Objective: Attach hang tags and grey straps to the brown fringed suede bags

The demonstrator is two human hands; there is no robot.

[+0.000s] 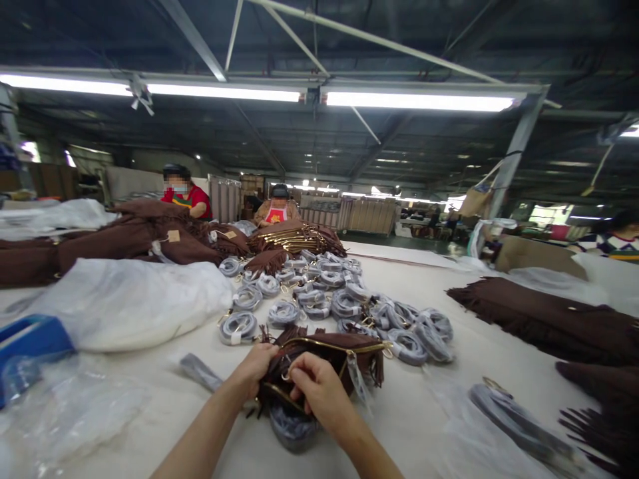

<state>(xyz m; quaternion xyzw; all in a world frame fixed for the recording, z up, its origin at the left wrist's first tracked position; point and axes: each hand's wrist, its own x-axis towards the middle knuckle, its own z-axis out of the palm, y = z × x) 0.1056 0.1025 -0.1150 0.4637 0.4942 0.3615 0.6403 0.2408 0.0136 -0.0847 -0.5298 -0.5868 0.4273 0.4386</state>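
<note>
A brown fringed bag (370,359) lies on the table in front of me, its gold zipper open. My left hand (255,369) is closed on the bag's left end, thumb on top. Over the opening, my right hand (317,386) pinches a small gold metal clasp (285,376) between thumb and fingers. A plastic-covered grey strap bundle (293,431) sits below the bag's near edge, partly hidden by it. From the zipper's right part hangs a plastic-wrapped pull (357,379). Just beyond the bag are many coiled grey straps (344,303) with gold clips.
White plastic sheeting (144,299) and a blue bin (34,349) are at left. Brown bags (294,238) are piled at the back, with two people behind them. More fringed brown pieces (539,319) and a wrapped strap (519,426) lie at right.
</note>
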